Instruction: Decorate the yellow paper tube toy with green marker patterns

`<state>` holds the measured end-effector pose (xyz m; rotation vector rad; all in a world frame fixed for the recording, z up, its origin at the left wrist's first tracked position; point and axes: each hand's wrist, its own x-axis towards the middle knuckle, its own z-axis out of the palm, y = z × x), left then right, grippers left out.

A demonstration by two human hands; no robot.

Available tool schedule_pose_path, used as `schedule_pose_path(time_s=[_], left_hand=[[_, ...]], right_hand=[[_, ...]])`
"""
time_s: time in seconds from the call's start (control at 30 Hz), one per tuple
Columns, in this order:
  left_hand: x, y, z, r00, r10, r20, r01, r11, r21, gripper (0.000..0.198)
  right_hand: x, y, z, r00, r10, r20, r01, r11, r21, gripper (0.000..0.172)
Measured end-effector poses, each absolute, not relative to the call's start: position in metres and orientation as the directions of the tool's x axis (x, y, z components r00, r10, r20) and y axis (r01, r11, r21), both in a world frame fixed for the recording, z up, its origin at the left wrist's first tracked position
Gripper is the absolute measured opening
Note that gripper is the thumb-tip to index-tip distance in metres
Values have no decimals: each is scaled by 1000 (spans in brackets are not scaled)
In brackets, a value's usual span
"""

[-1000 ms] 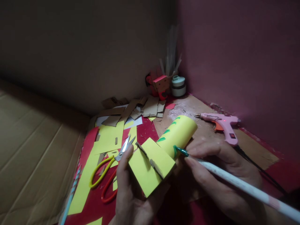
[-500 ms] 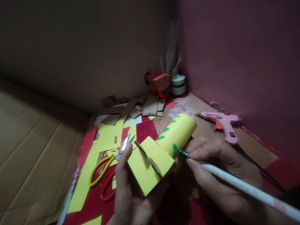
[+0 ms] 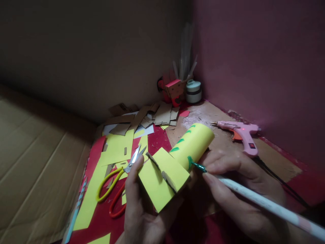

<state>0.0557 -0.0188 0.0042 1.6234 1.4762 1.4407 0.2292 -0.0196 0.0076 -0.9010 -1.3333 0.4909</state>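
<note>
My left hand (image 3: 147, 217) is closed around a yellow paper figure (image 3: 162, 179), made of a box with two thin brown cardboard strips on top and a tube (image 3: 194, 144) joined to it. A row of green painted dashes runs along the tube's upper left side. Between the thumb and fingers of my right hand (image 3: 241, 193) is a white paintbrush (image 3: 269, 206) with a green wet tip. That tip touches the tube near the box, at a green mark.
Open scissors (image 3: 129, 167) lie left of my left hand among yellow paper pieces (image 3: 87, 203). A striped pencil (image 3: 76, 213) rests farther left. Cardboard scraps (image 3: 142, 117) and a lidded jar (image 3: 193, 91) are at the back; a pink glue gun (image 3: 240, 130) with a cord is at right.
Hardly anything differs. The brush tip stays at the same green mark, and both hands and the figure have shifted only very slightly.
</note>
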Motion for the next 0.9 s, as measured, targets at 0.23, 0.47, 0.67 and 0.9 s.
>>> schedule_pose_path(time_s=[0.23, 0.47, 0.67, 0.9], left_hand=[[56, -20, 4, -211, 924, 319, 385, -222, 896, 92], [56, -20, 3, -188, 918, 348, 381, -258, 888, 87], [54, -19, 4, -181, 923, 339, 398, -247, 884, 91], [58, -20, 6, -200, 921, 335, 363, -248, 898, 86]], right_hand=[[228, -18, 17, 153, 759, 633, 146, 616, -774, 31], [230, -21, 14, 206, 766, 609, 195, 578, -793, 28], [228, -23, 5, 180, 822, 540, 129, 524, -842, 27], [229, -20, 14, 160, 788, 594, 118, 583, -804, 29]])
